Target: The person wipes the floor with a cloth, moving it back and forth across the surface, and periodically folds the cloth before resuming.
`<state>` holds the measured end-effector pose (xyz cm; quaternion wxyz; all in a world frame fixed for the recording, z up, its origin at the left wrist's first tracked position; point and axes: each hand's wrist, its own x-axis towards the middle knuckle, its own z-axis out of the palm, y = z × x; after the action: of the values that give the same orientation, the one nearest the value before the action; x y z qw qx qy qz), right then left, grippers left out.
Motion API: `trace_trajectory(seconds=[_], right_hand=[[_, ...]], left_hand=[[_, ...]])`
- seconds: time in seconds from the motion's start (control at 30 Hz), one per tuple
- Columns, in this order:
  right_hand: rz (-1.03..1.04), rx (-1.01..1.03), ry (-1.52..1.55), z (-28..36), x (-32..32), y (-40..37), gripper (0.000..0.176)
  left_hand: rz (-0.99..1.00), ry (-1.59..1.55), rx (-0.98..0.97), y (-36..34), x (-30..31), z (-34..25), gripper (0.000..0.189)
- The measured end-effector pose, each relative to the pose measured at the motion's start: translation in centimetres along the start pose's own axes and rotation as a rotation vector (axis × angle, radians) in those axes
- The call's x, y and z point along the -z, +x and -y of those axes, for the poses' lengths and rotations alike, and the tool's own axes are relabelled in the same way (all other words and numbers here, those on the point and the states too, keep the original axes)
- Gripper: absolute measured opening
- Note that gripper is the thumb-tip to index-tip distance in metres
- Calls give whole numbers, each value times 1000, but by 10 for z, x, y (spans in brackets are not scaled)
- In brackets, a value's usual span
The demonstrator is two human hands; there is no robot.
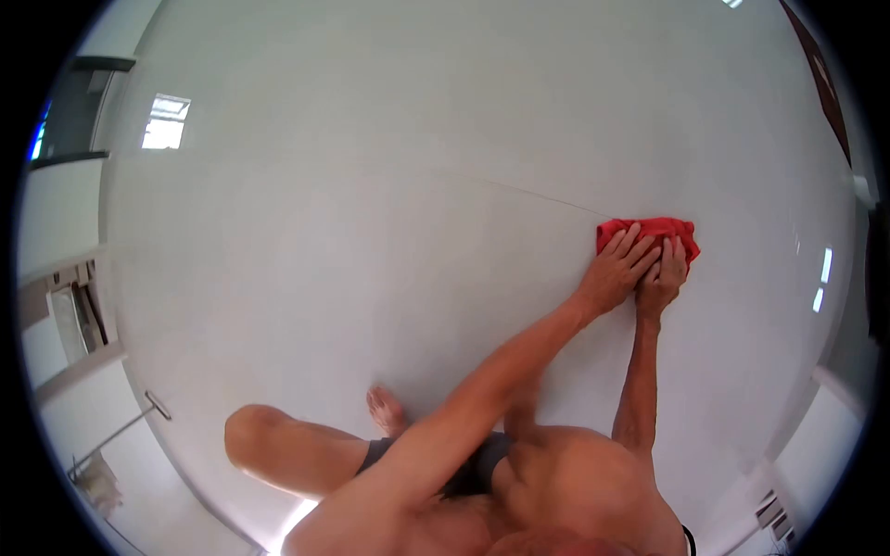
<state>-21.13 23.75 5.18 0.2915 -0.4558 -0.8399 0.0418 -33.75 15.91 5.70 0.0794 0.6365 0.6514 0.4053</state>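
Head view shows a red cloth [669, 227] on the shiny floor [371, 232], ahead and to the person's right, so the left arm [510, 366] slants across to reach it. The left hand [614, 274] and right hand [661, 283] lie side by side on it, fingers extended rather than pinching, probably to share pressure and keep the cloth flat.

**Dark Shorts, Bare Limbs**

The person wears dark grey, nearly black shorts [477, 468], plain where the cloth shows. Up the body from the shorts, the left arm [464, 398] and right arm [636, 389] are bare; down from them, so are the left knee [255, 434] and one foot [387, 412]. Well right of the shorts curves a thin black band [689, 539], too partial to identify.
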Motion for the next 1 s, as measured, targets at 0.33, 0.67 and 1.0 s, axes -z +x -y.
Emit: trace_trajectory(seconds=[0.33,0.67,1.0], right_hand=[[41,265,271,163,-126,75,38],[281,556,549,363,-189,52,34],[185,327,357,214,-96,17,39]], left_hand=[[-184,330,306,-28,100,130,58],[-199,669,691,-122,238,188,72],[-139,437,409,-90,147,99,57]])
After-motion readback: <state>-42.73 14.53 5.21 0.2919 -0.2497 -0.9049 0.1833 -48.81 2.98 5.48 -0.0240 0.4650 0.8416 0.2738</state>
